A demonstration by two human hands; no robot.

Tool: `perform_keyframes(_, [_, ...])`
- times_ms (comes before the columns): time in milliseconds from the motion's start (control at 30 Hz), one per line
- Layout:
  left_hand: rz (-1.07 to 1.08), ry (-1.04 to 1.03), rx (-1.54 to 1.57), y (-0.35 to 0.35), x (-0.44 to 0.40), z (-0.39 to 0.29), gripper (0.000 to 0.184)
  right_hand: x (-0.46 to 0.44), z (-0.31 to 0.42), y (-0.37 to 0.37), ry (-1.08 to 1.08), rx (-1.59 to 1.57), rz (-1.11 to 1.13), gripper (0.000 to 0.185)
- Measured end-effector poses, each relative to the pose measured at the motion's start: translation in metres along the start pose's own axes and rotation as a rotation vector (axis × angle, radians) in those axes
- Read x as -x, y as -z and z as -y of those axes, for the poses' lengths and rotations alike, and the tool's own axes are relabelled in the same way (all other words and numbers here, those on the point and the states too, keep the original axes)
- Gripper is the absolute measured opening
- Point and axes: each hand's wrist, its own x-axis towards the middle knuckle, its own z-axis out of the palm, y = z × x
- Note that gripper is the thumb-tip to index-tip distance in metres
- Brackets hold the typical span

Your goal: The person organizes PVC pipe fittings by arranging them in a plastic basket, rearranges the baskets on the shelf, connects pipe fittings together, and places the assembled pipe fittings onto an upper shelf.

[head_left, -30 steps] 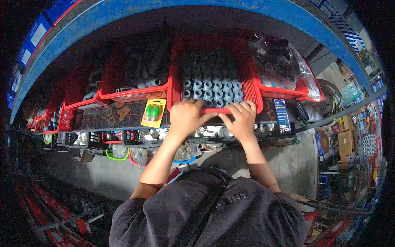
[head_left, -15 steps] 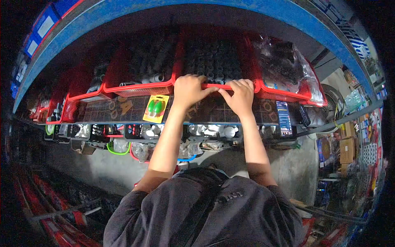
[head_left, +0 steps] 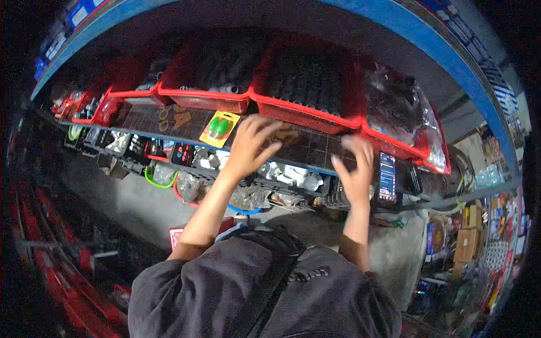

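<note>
My left hand (head_left: 252, 147) hovers over the front of the shelf board (head_left: 307, 147), fingers spread and holding nothing. Slightly blurred, my right hand (head_left: 356, 166) is also open, near the right end of the same board. Behind both hands stands a red plastic basket (head_left: 301, 112) with rows of dark pipe fittings (head_left: 304, 84) inside; neither hand grips its rim. A yellow card pack (head_left: 220, 128) with two green pieces lies just left of my left hand. To the right of my right hand is a phone (head_left: 387, 176) with its screen lit.
More red baskets line the shelf, one with grey fittings (head_left: 228, 88) and one with plastic-wrapped parts (head_left: 394, 107). Below are black bins with white fittings (head_left: 296, 176) and a green-rimmed basket (head_left: 160, 177). A blue shelf beam (head_left: 389, 22) arches overhead. Cardboard boxes (head_left: 466, 245) stand at right.
Both hands have let go of the middle red basket's front rim and drawn back towards me, moving apart with fingers spread. The view has tilted a little.
</note>
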Motion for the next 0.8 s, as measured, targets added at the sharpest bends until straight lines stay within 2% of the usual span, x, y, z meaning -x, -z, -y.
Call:
perform_keyframes(33, [0.038, 0.064, -0.043, 0.007, 0.025, -0.009, 0.039, 0.022, 0.006, 0.014, -0.122, -0.154, 0.117, 0.027])
perform_keyframes(67, [0.125, 0.165, -0.005, 0.014, 0.047, -0.014, 0.038, 0.039, 0.005, 0.029, -0.229, -0.301, 0.333, 0.024])
perform_keyframes(100, [0.099, 0.193, -0.013, 0.014, 0.073, -0.014, 0.036, 0.053, 0.001, 0.044, -0.347, -0.344, 0.625, 0.026])
perform_keyframes(133, [0.106, 0.239, -0.083, 0.017, 0.098, -0.014, 0.035, 0.069, -0.013, 0.051, -0.236, -0.366, 0.823, 0.029])
perform_keyframes(167, [0.131, 0.363, -0.090, 0.021, 0.117, -0.018, 0.034, 0.072, -0.014, 0.063, -0.222, -0.333, 1.038, 0.032])
perform_keyframes(233, [0.120, 0.489, -0.082, 0.024, 0.142, -0.024, 0.031, 0.080, -0.021, 0.076, -0.357, -0.306, 1.202, 0.033])
perform_keyframes(433, [-0.004, 0.602, -0.023, 0.003, 0.137, -0.054, 0.029, 0.090, -0.014, 0.064, -0.321, -0.412, 1.161, 0.030])
perform_keyframes(567, [0.027, 0.501, -0.062, 0.001, 0.116, -0.060, 0.028, 0.102, -0.006, 0.045, -0.330, -0.503, 1.111, 0.028])
perform_keyframes(800, [-0.207, 0.547, -0.174, 0.020, 0.118, 0.000, 0.034, 0.097, 0.017, 0.026, -0.329, -0.315, 1.070, 0.028])
